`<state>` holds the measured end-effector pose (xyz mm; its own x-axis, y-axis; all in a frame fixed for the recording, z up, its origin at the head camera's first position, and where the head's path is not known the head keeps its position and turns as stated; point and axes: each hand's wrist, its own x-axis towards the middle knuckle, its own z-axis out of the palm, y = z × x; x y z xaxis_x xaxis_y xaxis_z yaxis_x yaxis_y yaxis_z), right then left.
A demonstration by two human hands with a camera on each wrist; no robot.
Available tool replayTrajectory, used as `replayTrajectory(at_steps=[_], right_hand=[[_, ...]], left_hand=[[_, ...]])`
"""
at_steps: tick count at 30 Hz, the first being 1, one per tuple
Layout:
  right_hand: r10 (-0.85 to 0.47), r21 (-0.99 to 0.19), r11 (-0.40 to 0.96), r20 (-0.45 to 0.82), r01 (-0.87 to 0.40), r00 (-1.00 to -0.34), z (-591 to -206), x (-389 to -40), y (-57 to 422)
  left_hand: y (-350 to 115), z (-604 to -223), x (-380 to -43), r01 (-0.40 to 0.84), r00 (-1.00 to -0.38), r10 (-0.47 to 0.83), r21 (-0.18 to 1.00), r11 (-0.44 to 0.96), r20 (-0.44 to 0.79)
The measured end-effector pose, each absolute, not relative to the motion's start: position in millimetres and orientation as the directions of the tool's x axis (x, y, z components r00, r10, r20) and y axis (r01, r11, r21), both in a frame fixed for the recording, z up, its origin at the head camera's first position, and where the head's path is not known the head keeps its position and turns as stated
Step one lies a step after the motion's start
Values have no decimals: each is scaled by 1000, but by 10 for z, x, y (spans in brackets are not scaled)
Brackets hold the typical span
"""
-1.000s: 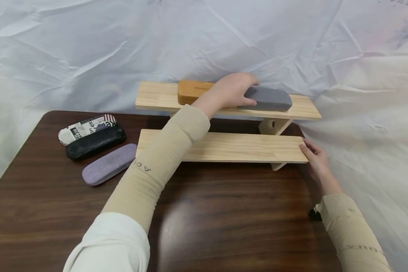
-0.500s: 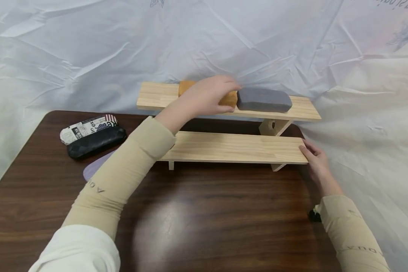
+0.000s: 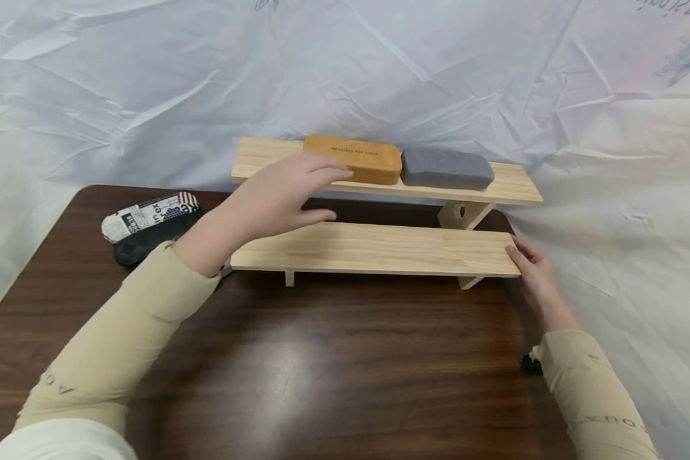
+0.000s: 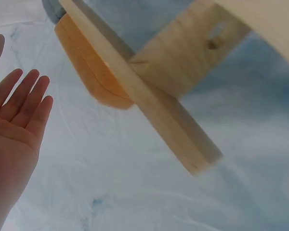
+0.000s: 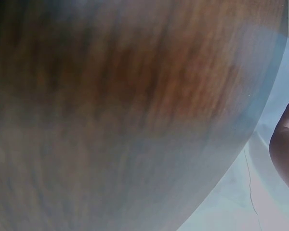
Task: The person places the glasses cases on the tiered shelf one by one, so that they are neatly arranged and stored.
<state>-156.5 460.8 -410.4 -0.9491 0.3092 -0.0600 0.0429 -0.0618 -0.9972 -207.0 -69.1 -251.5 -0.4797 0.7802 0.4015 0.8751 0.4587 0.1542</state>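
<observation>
A two-tier wooden shelf point(image 3: 374, 248) stands at the back of the dark table. Side by side on its upper board lie an orange glasses case point(image 3: 374, 167) with printed lettering and a grey glasses case point(image 3: 447, 169). My left hand point(image 3: 276, 195) hovers in front of the upper board's left part, overlapping the orange case's lower left corner in the head view. Its fingers are extended and nothing is in them, as the left wrist view also shows. My right hand point(image 3: 537, 275) grips the right end of the lower board, thumb at the front corner.
Left of the shelf lie a newspaper-print glasses case point(image 3: 144, 217) and a black glasses case point(image 3: 135, 248), partly behind my left forearm. A purple case is almost wholly hidden there. Wrinkled white sheeting point(image 3: 345, 70) hangs behind and along the right of the brown table point(image 3: 345, 364).
My left hand has moved left and toward me, from the grey case past the orange one, leaving both on the upper board. My right hand keeps its hold on the lower board.
</observation>
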Motion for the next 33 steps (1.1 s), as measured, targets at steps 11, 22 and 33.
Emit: replayTrajectory(at_steps=[11,22,33], right_hand=[[329,-997,-49,-75,62,-941,-4077,-1556,4626],[327,-996,-64,-78,60,-942,-4098,-1538,4637],[316,-996,-66,-70,52,-946,-4080,-1527,4633]], left_hand=[[-1383,-2805,-1707,858,-488,767,66,510,415],[-2036,-3224,-1486,771,-614,683,118,626,395],[-2452,-3633,-1465,663,-745,600,220,716,292]])
